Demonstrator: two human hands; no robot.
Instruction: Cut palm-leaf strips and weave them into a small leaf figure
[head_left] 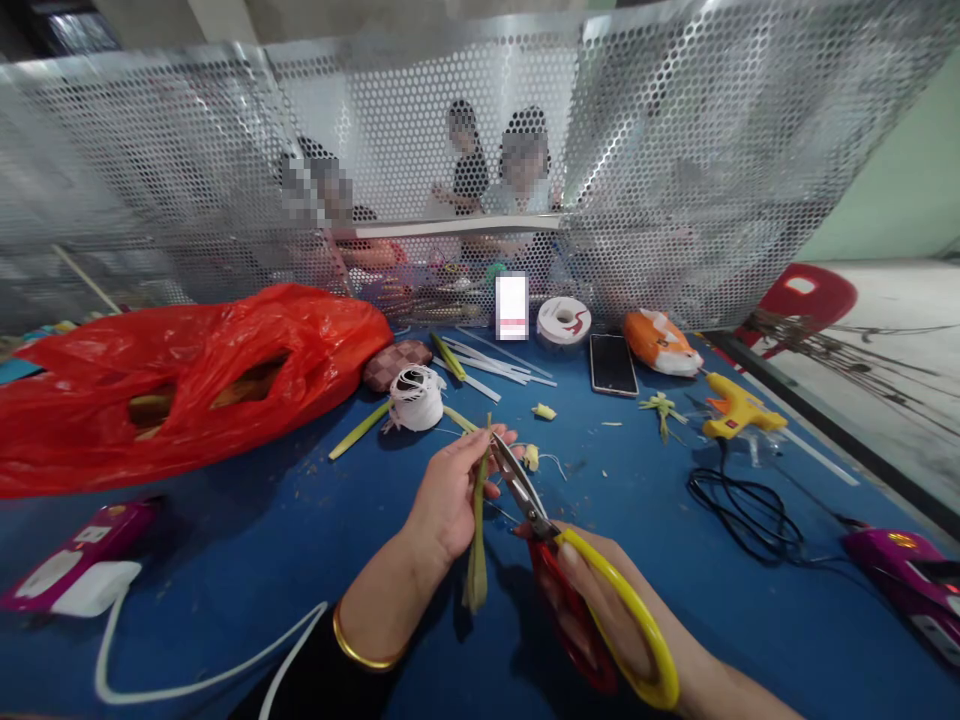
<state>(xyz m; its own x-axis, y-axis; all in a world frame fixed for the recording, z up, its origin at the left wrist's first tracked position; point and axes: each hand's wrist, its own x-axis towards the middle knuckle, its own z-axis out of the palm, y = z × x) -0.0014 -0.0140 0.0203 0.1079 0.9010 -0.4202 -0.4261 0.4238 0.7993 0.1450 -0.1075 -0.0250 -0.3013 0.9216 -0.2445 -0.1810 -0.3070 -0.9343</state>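
We have the green leaf strip (478, 530) pinched in our left hand (444, 500), its length running away from us — our right hand (611, 585) grips the scissors (538, 520), blades slanting in from the right beside its far end.

from my end i count two bare hands, the left hand (450, 500) and the right hand (607, 590), one pair of steel scissors with red and yellow handles (541, 520), at least three long green leaf strips (478, 545), two small pale yellow pieces (544, 411), one flat white round spool (564, 322), one coiled white roll (416, 398), one black rectangular phone (613, 364), one yellow plastic glue gun (741, 408), two purple plastic socket blocks (79, 560) and one big red plastic bag (187, 370); the thin white strips (495, 362) overlap too much for me to count
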